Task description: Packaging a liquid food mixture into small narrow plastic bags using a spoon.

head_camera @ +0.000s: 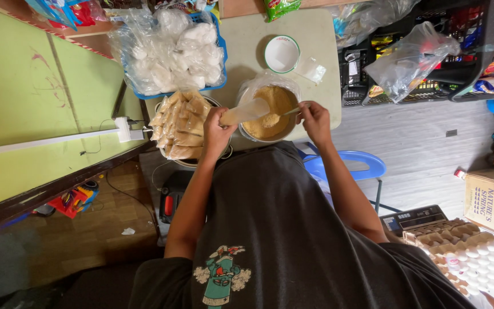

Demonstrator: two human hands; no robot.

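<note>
I am looking straight down over my dark shirt at a small pale table where I am filling little bags with brown powder. My left hand is closed around a narrow clear plastic bag, holding it tilted with its open mouth over the round metal pot. My right hand is pinched shut on the handle of a small spoon, whose bowl carries a heap of powder at the mouth of the bag.

The pot stands on the table right in front of me, lined with clear plastic and holding a good depth of tan-brown powder, so I judge there is plenty left to pack. The bag in my hand looks mostly unfilled, though its inside is hard to make out.

Just beside the pot on my left is a second round bowl, heaped with slim clear packets already filled with the same brown powder; that pile is the finished share, and it is sizeable.

Beyond it sits a blue plastic basket piled with clear bags of something white. Beyond the pot lie a round white lid with a green rim and a small loose clear bag. A tray of white eggs is down on my right, well apart.
</note>
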